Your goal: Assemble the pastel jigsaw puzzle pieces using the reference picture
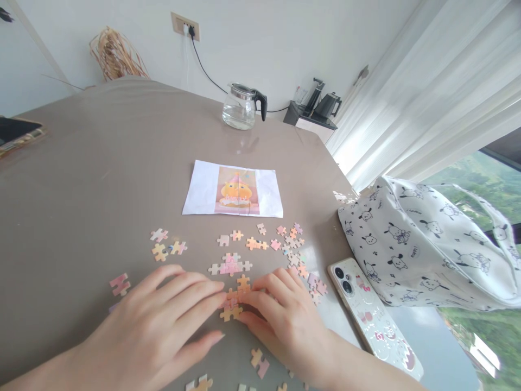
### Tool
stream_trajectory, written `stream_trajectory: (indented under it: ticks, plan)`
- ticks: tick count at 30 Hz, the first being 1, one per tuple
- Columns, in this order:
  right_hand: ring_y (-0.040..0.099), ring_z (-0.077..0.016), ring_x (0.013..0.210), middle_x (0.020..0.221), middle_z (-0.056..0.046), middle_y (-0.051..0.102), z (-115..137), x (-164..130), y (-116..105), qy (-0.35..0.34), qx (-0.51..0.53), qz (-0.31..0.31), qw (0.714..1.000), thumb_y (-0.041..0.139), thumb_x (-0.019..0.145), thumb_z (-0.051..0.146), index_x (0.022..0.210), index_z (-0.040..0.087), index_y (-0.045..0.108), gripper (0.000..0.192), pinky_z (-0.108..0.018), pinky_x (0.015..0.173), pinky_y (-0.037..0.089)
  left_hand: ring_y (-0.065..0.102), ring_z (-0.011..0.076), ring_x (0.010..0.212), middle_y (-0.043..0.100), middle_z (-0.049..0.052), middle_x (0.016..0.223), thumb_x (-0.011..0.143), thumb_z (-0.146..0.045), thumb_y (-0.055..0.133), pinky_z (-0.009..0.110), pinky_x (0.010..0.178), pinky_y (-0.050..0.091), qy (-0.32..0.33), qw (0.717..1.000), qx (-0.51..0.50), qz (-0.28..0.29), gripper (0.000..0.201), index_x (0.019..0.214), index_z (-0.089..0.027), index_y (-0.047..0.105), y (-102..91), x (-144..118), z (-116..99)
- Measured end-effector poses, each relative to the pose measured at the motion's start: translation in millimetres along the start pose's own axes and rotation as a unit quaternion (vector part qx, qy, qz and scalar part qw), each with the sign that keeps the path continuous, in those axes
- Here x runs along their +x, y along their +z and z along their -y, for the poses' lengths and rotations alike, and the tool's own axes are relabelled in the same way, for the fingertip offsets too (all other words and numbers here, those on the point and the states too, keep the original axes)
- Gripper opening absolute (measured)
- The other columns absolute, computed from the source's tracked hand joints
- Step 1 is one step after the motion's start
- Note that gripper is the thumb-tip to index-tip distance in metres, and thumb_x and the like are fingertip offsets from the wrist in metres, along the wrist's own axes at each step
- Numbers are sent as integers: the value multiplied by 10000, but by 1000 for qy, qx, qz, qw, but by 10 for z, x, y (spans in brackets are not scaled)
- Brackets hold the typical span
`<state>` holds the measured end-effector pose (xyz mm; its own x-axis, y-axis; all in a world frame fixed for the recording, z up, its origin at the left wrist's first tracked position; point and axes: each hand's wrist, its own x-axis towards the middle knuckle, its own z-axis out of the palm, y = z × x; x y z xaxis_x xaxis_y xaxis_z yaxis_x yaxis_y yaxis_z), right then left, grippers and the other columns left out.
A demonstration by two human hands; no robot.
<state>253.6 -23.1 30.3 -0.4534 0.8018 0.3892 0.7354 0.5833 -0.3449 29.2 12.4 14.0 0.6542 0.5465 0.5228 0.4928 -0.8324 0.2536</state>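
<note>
Both hands rest flat on the table at the near edge, fingertips meeting over a small joined cluster of puzzle pieces. Left hand: fingers extended and close together, tips pressing the cluster from the left, nothing clamped. Right hand: fingers slightly curled, tips touching the same cluster from the right; whether a piece is pinched under them cannot be told.

Progress, as judged from the layout: assembly is at an early stage. Only the cluster under the fingertips and a second short joined strip just beyond it appear connected. Most loose pieces lie scattered, separate, between the hands and the reference picture, with a few more off to the left and at the near edge.

The reference picture, a white sheet printed with a yellow cartoon figure on pink, lies flat farther out, centre table.

To the right: a phone, back up, in a decorated case, and a white bag printed with cartoon dogs. At the far edge stands a glass kettle.

Writing: none is legible; small marks on the bag print are too small to read.
</note>
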Motion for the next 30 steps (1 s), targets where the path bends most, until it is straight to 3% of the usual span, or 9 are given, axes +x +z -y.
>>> stream_trajectory:
  ticks: [5, 13, 22, 30]
  plan:
    - [594, -194, 968, 1121, -60, 701, -85, 46, -28, -20, 17, 44, 999, 619, 948, 250, 1068, 186, 669, 146, -339, 845, 467, 608, 173, 912, 700, -38, 1000, 984, -444, 493, 365, 880, 351, -37, 999, -31, 17, 259, 1033, -256, 664, 61, 33, 24]
    - [600, -162, 975, 1100, -20, 721, -106, 33, 8, -55, -8, 29, 998, 606, 964, 226, 1008, 228, 709, 112, -312, 840, 457, 577, 166, 883, 669, -48, 971, 1016, -334, 453, 372, 850, 339, -24, 997, -64, 44, 220, 969, -263, 656, 122, 10, 35]
    - [626, -155, 958, 1005, -16, 741, -80, 59, 3, -113, 9, 14, 993, 552, 979, 134, 951, 149, 683, 135, -294, 856, 461, 577, 143, 868, 674, -64, 947, 1004, -332, 490, 339, 858, 350, -54, 993, -101, 37, 216, 897, -267, 666, 128, 30, 8]
    - [611, -162, 971, 1011, -34, 734, -72, 43, 9, -111, 11, 23, 993, 549, 971, 108, 963, 132, 681, 134, -303, 860, 468, 568, 151, 862, 669, -71, 929, 988, -308, 527, 319, 852, 346, -73, 990, -108, 60, 132, 1069, -296, 630, 138, 5, 24]
